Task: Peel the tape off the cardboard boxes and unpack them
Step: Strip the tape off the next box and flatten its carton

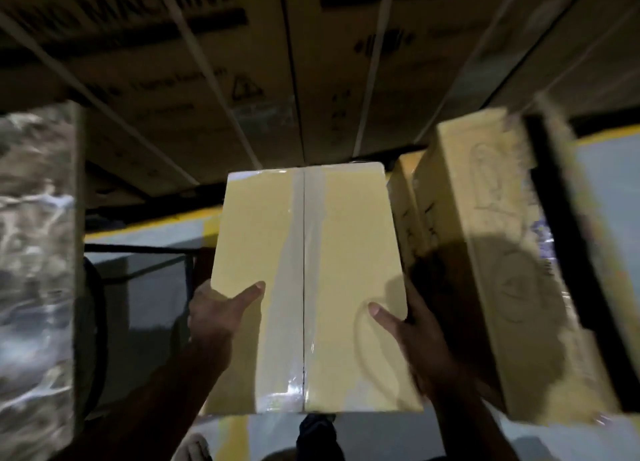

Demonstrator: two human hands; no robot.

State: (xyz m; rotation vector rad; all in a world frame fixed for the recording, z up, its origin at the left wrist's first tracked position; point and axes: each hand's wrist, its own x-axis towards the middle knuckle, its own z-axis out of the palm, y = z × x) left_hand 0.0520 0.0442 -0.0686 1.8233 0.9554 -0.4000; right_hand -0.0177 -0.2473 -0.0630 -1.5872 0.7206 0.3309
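Cardboard, pale yellow and sealed, fills the near middle: the box (pixel 308 287) is carried off the floor between both hands. The left hand (pixel 218 317) grips its left edge, thumb laid on top; the right hand (pixel 412 325) clasps the right edge the same way, its fingers hidden under the side. Clear tape (pixel 294 270) runs down the centre seam, glossy and unbroken, so peeling has not begun. I judge the box stiff and fairly light, best held by the side edges; the tape looks slippery and wants lifting at an end. Beside it on the right stands a second carton (pixel 485 252), blurred. Beyond, large strapped cartons (pixel 207 79) carry print too smeared to read. Contents are unseen.
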